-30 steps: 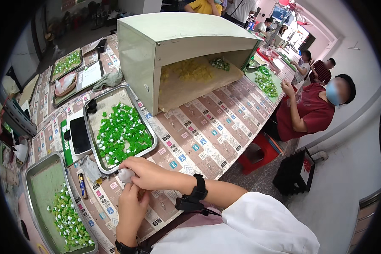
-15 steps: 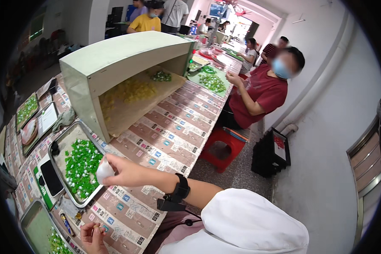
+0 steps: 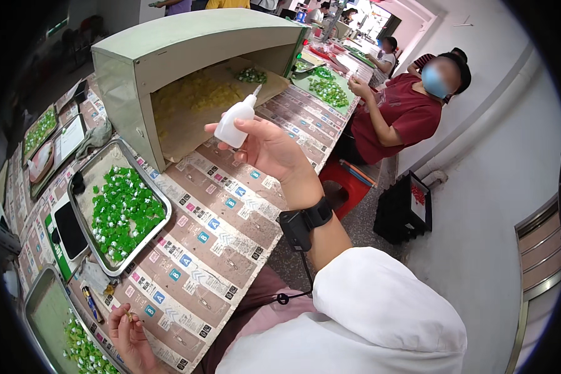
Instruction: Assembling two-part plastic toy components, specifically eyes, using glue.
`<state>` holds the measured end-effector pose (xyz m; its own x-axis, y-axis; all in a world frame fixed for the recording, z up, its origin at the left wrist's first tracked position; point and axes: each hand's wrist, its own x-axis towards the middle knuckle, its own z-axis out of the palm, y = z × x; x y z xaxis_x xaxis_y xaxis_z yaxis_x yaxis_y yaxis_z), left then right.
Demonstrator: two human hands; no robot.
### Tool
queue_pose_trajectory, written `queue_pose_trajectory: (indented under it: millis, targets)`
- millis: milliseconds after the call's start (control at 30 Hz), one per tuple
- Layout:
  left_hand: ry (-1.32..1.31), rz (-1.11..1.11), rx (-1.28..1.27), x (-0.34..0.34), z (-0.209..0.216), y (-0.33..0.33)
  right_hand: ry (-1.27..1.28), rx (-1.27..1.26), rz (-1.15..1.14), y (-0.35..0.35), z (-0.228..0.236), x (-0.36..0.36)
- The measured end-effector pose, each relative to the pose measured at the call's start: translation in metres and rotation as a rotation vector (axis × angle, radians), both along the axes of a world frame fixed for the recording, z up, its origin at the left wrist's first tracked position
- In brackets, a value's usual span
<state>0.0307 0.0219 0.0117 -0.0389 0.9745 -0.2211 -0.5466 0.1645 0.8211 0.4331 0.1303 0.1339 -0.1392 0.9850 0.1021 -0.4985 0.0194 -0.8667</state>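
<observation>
White squeeze bottle: tilted, nozzle up, above the worktop near its front edge, gripped between thumb and fingers of the right hand. Left hand, near same edge: fingertips pinched together on a small piece, kind unclear

Bottle in R hand; tray w/ pcs on tbl, phone to its L, hood behind.

Glare whites out far end of room, upper left dim; shadow darkens inside of hooded box; fisheye bends wall, rim black.
</observation>
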Motion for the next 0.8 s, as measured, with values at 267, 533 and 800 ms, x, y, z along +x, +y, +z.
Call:
queue_pose_trajectory:
  millis: [267, 533, 800]
  targets:
    - [-0.003, 0.044, -0.010, 0.002, 0.009, -0.005, 0.071, 0.009, 0.025, 0.000, -0.001, -0.014]
    - [0.134, -0.050, 0.025, 0.012, 0.018, -0.007, -0.044, 0.076, 0.072, -0.001, -0.003, -0.037]
    - [0.119, -0.061, 0.036, 0.034, 0.022, -0.007, -0.194, 0.113, 0.104, -0.022, -0.018, -0.068]
